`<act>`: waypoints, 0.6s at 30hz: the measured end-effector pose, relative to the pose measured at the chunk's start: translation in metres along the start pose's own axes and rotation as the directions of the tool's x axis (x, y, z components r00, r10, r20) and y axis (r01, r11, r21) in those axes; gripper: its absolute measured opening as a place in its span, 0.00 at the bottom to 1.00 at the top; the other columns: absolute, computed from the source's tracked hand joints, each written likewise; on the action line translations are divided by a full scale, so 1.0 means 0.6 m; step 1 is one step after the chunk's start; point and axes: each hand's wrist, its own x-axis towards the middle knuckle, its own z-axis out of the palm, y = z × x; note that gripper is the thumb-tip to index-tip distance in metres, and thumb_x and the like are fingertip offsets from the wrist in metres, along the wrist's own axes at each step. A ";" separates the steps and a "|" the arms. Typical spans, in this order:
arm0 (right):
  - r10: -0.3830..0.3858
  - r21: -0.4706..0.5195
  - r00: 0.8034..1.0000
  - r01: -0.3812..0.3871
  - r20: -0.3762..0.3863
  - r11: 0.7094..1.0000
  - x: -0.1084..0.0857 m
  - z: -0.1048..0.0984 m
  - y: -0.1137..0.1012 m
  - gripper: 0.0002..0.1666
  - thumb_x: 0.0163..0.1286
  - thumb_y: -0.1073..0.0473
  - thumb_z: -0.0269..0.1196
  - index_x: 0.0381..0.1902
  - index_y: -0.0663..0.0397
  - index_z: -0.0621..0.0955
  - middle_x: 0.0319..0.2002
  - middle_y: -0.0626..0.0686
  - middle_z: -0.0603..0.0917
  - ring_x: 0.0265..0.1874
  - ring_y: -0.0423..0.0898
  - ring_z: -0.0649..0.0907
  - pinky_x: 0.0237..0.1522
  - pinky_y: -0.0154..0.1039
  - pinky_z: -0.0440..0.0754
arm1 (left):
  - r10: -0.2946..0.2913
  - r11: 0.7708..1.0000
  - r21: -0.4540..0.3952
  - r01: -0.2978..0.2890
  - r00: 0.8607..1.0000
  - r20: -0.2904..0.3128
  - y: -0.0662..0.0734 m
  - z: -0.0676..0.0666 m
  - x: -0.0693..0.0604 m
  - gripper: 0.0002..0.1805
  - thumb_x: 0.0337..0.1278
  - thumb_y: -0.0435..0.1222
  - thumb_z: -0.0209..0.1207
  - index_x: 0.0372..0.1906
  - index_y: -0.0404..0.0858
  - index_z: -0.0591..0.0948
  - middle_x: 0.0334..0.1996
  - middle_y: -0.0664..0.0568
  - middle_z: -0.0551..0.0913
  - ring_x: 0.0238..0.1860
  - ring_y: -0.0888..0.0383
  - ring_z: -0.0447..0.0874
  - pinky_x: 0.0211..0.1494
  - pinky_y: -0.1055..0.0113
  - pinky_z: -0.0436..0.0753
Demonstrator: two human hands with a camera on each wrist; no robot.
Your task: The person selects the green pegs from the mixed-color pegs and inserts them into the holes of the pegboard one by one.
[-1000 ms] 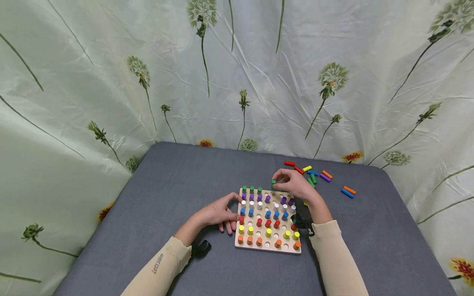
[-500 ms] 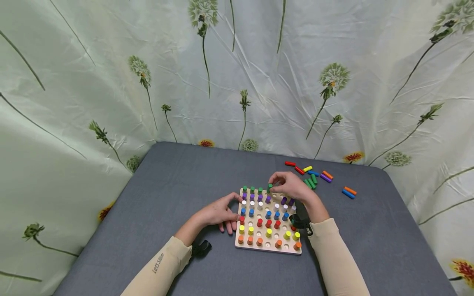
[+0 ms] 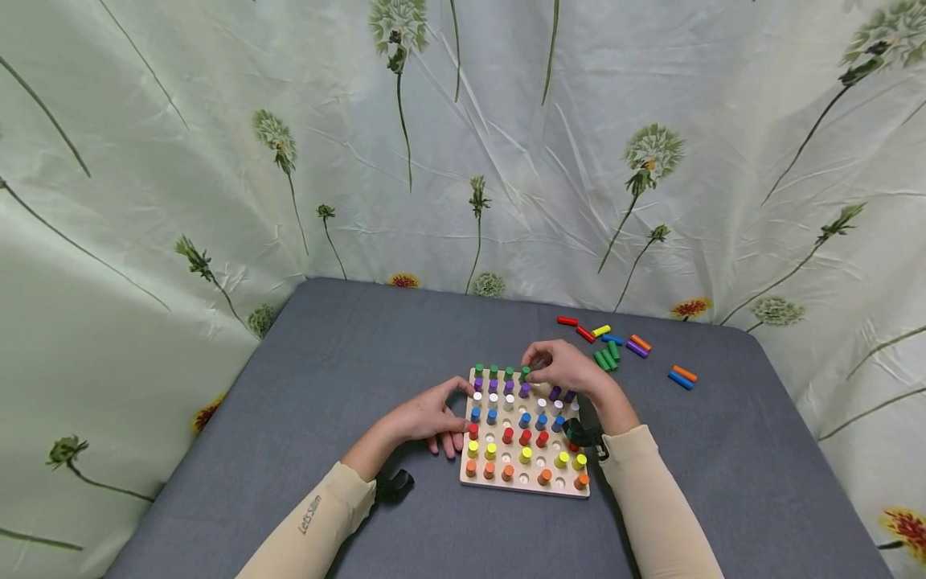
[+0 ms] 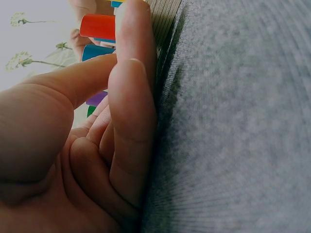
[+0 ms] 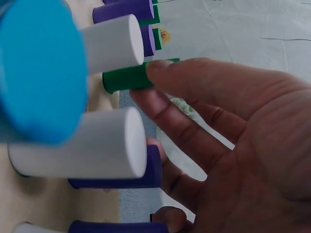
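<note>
A wooden pegboard (image 3: pixel 526 487) carries upright pegs in rows of one colour each. My right hand (image 3: pixel 571 370) pinches a green peg (image 5: pixel 124 77) between thumb and fingertip at the far row, right of several other green pegs. In the right wrist view this peg stands on the board, its base partly behind a white peg (image 5: pixel 116 43). My left hand (image 3: pixel 423 412) rests along the board's left edge, thumb near the red peg (image 4: pixel 98 26) and a finger beside the white peg (image 3: pixel 477 398). Its fingers look extended in the left wrist view, with no peg gripped.
Loose pegs lie on the grey table (image 3: pixel 391 346) beyond and right of the board, among them several green pegs (image 3: pixel 609 359), a purple peg (image 3: pixel 637 350) and a blue peg (image 3: pixel 680 379). A flowered curtain (image 3: pixel 463 145) hangs behind the table.
My right hand has moved slightly left and down with the green peg, from above the board's far edge into the green row. The left hand stays in place.
</note>
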 end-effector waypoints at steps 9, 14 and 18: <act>0.028 -0.033 1.000 -0.028 -0.011 0.999 0.001 0.002 -0.009 0.06 0.71 0.64 0.70 0.45 0.53 0.84 0.44 0.55 0.88 0.39 0.47 0.81 0.36 0.40 0.76 | 0.005 1.000 -0.007 -0.005 1.000 0.007 -0.003 -0.001 0.003 0.26 0.75 0.36 0.63 0.69 0.48 0.66 0.24 0.48 0.90 0.19 0.59 0.88 0.18 0.70 0.79; 0.045 -0.062 0.999 -0.045 0.004 0.997 0.002 0.002 -0.011 0.07 0.72 0.65 0.69 0.45 0.54 0.84 0.44 0.55 0.87 0.39 0.47 0.81 0.37 0.39 0.77 | 0.009 1.000 0.000 -0.009 1.000 0.004 -0.002 0.000 0.002 0.25 0.75 0.36 0.63 0.69 0.48 0.66 0.24 0.48 0.90 0.19 0.60 0.88 0.17 0.70 0.79; 0.058 -0.069 0.998 -0.057 0.011 0.996 0.002 0.002 -0.014 0.07 0.72 0.65 0.70 0.46 0.53 0.84 0.44 0.54 0.87 0.39 0.48 0.82 0.38 0.40 0.78 | 0.010 1.000 0.000 -0.010 1.000 0.002 -0.001 0.000 0.001 0.25 0.75 0.36 0.63 0.69 0.48 0.66 0.23 0.48 0.90 0.19 0.60 0.88 0.18 0.70 0.79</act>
